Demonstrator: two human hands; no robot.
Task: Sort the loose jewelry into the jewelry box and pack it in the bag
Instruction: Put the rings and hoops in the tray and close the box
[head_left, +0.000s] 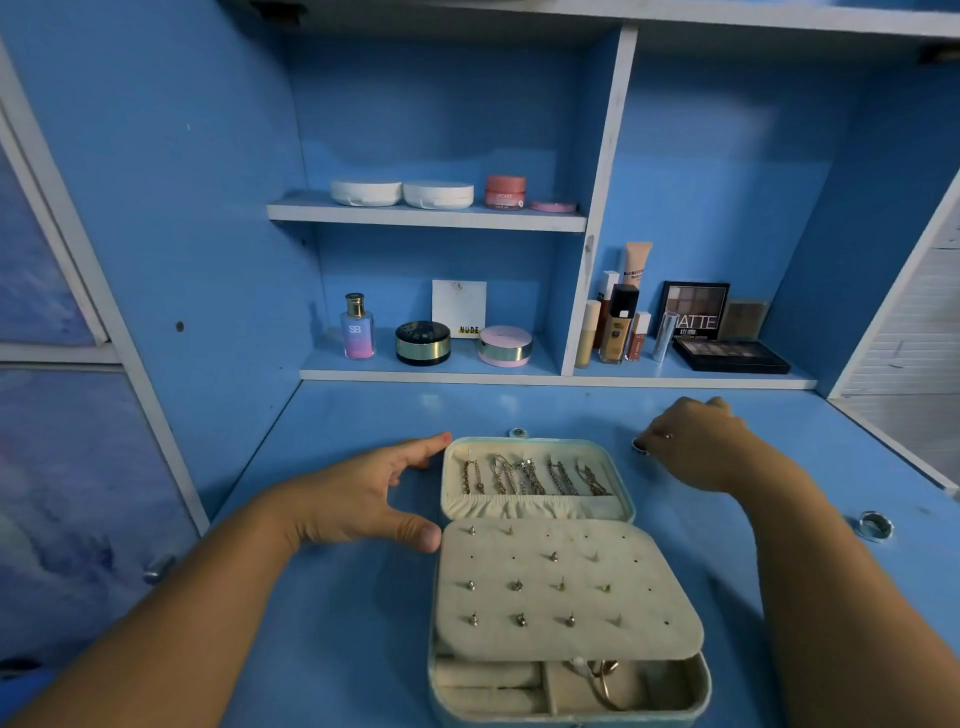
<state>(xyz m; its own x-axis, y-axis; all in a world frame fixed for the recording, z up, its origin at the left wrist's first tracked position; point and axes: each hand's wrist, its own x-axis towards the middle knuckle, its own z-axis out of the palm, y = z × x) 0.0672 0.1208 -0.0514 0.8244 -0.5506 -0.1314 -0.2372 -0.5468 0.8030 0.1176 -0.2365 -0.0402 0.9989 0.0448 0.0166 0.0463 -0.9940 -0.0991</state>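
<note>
- The left hand (363, 499) is lying spread and relaxed on the blue desk (337, 649), grasping nothing, with thumb and forefinger touching the left side of the jewelry box (434, 696).
- The right hand (701, 447) is reaching down just right of the lid (629, 499), curled fingers pinching a ring (640, 446).
- The jewelry box is sitting open mid-desk, chains (530, 475) hanging in the lid and stud earrings (519, 586) dotting its cream flap (639, 597).
</note>
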